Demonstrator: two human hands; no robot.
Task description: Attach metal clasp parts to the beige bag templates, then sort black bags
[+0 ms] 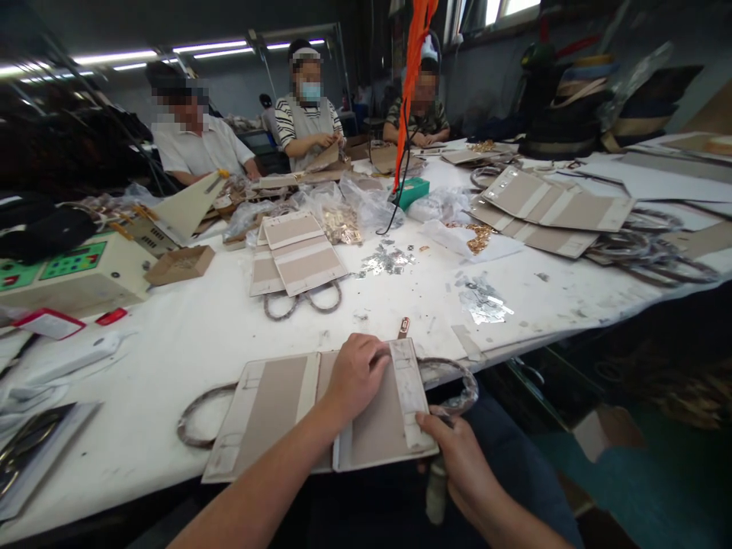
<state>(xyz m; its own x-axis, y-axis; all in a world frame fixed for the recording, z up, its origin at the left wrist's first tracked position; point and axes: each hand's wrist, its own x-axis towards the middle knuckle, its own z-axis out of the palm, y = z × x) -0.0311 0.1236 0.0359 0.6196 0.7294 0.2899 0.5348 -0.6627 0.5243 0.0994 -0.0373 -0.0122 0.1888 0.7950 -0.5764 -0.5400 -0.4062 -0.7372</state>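
A beige bag panel [280, 404] with pale strips lies across the table's front edge, its inner side up. Plastic-wrapped loop handles stick out at both ends, the left handle [188, 427] on the table and the right handle [466, 389] past the edge. My left hand [354, 374] rests on the panel's middle with fingers curled together; what they pinch, if anything, is hidden. Thumb on top, my right hand [457, 450] grips the panel's right end. Below it hangs a greyish tool handle [435, 492], its other end hidden. A small copper-coloured tab [404, 328] shows at the panel's far edge.
Flat metal plates [386, 259] and more silvery pieces [486, 301] lie beyond. Panels are stacked at left [306, 255] and right [560, 198]. A machine [85, 267] stands left beside a cardboard tray [180, 264]. An orange strip [409, 99] hangs down. Several people sit or stand opposite.
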